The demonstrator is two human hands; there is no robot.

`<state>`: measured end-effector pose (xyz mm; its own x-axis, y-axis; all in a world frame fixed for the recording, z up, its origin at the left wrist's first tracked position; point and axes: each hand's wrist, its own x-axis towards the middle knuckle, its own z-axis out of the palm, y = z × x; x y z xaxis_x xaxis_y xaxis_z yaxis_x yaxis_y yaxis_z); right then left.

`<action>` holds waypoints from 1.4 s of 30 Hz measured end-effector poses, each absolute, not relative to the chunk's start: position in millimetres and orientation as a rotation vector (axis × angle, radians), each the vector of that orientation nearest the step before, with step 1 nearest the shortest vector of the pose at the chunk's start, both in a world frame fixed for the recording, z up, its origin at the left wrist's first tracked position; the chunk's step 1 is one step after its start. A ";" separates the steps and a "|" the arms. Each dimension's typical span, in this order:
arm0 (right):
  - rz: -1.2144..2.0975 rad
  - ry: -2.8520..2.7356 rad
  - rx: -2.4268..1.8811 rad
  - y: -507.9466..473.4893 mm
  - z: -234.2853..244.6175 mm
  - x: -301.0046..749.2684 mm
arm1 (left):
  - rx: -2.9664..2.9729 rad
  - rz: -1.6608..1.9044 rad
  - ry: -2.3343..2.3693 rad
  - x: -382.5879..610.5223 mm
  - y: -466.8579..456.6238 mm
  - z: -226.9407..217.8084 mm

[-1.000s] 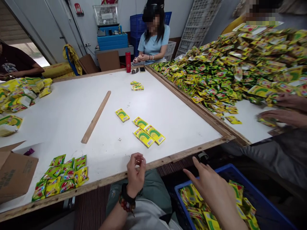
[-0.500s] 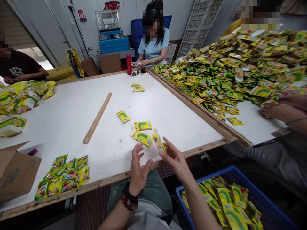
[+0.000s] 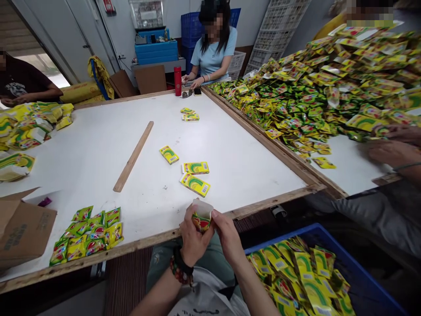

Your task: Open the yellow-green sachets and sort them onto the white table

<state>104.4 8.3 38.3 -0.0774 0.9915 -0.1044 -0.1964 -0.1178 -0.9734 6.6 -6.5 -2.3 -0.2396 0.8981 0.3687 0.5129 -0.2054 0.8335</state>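
Observation:
Both my hands hold one small yellow-green carton (image 3: pixel 201 216) at the near edge of the white table (image 3: pixel 98 149), its open white end facing up. My left hand (image 3: pixel 191 239) wraps its left side and my right hand (image 3: pixel 226 235) pinches its right side. Just beyond lie three flat folded cartons (image 3: pixel 195 183) on the table. A group of green and yellow sachets (image 3: pixel 87 235) sits to my left near the table edge. A blue crate (image 3: pixel 345 267) full of flat cartons stands by my right knee.
A wooden stick (image 3: pixel 133 156) lies on the table. A cardboard box (image 3: pixel 23 230) sits at the near left. A huge heap of sachets (image 3: pixel 329 87) covers the adjoining table on the right, where another person's hands (image 3: pixel 393 147) work. Two more people sit at the far end and far left.
My right hand left the blue crate, picked a flat carton off the table and brought it to my left hand. Both hands now hold it opened at the table edge.

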 end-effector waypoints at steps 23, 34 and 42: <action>1.013 -1.655 -1.248 23.7 61.1 110.6 | 1.679 1.168 1.688 4.8 -1.9 -0.7; 0.592 -2.097 -1.173 -9.8 48.9 139.0 | 1.710 1.114 1.411 -2.9 -4.2 4.4; 0.112 -2.084 -1.885 11.3 32.5 220.7 | 1.343 1.422 1.467 4.0 1.6 5.0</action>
